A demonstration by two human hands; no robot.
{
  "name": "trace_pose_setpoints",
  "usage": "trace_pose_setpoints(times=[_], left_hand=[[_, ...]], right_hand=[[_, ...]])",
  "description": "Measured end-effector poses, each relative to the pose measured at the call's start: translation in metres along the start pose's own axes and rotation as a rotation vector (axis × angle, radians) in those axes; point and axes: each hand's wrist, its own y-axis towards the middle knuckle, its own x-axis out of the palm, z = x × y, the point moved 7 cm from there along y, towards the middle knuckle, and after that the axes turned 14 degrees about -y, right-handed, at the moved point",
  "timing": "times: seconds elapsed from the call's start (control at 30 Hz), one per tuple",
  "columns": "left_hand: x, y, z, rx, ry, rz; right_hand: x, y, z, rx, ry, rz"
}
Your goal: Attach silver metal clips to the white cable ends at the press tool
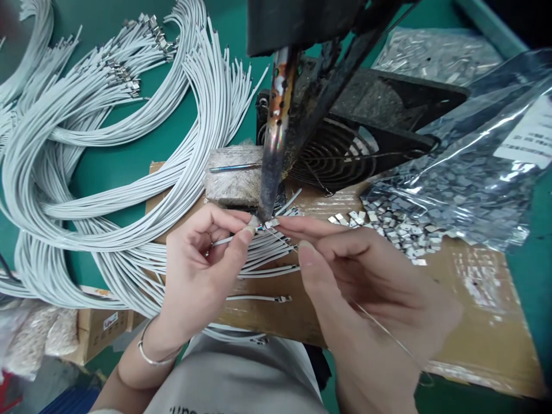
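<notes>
My left hand [204,267] pinches a white cable [221,242] near its end between thumb and fingers. At that end lies a small silvery metal tab [272,223], right beneath the tip of a fixed soldering iron [275,138]. Whether cable and tab are joined is too small to tell. My right hand [366,287] has its thumb and fingers closed on a thin solder wire [382,326], which reaches toward the iron's tip and trails back across the palm. The right index fingertip is close beside the tab.
Bundles of white cables [90,213] cover the left. Behind the iron are a worn block [235,175] and a black fan [336,152]. Loose metal tabs [409,233] spill from a plastic bag [474,155] onto cardboard [483,322]. Finished-looking cable ends [282,298] lie under my hands.
</notes>
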Motion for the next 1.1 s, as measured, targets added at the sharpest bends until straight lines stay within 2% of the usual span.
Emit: trace_pose_setpoints(times=[0.33, 0.7, 1.1], left_hand=[[-0.0019, -0.0001, -0.0005, 0.014, -0.015, -0.009], [-0.0016, 0.0005, -0.0005, 0.011, -0.006, -0.009], [-0.0014, 0.0015, -0.004, -0.015, 0.013, -0.017]], right_hand=[[0.0, -0.0002, -0.0019, -0.004, 0.003, -0.005], [0.0013, -0.0004, -0.0064, 0.084, 0.017, 0.062], [0.0014, -0.0004, -0.0038, 0.075, 0.016, 0.033]])
